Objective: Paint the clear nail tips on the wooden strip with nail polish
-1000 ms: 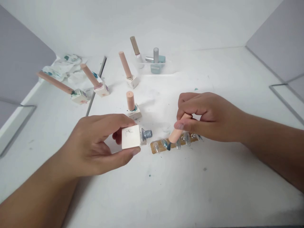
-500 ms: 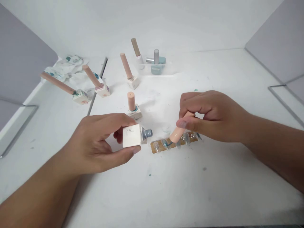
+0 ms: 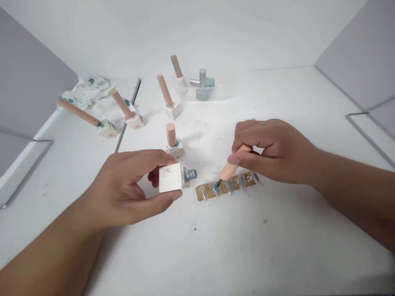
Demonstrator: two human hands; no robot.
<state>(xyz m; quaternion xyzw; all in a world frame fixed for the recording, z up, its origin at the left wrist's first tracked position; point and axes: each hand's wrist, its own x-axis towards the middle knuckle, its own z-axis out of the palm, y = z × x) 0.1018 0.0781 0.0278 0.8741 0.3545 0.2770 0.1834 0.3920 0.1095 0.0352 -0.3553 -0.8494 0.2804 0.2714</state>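
My left hand is closed around a white square nail polish bottle, tipped on its side with its uncapped, grey-blue smeared neck pointing right. Between the thumb and fingers of my right hand is the peach handle of a nail polish brush. Its dark, wet tip is at the second nail tip from the left, which carries blue-green polish. Several other clear nail tips stand in a row on a gold-brown strip lying on the table.
Behind my left hand stands a peach-capped polish bottle, with others further back. A clear tray holds teal bottles. Stained tissues lie at the back left. Polish spots mark the white table.
My right hand has shifted the brush handle slightly left and up, so more of the neighbouring nail tip shows. My left hand keeps the bottle almost still. The view has tilted slightly.
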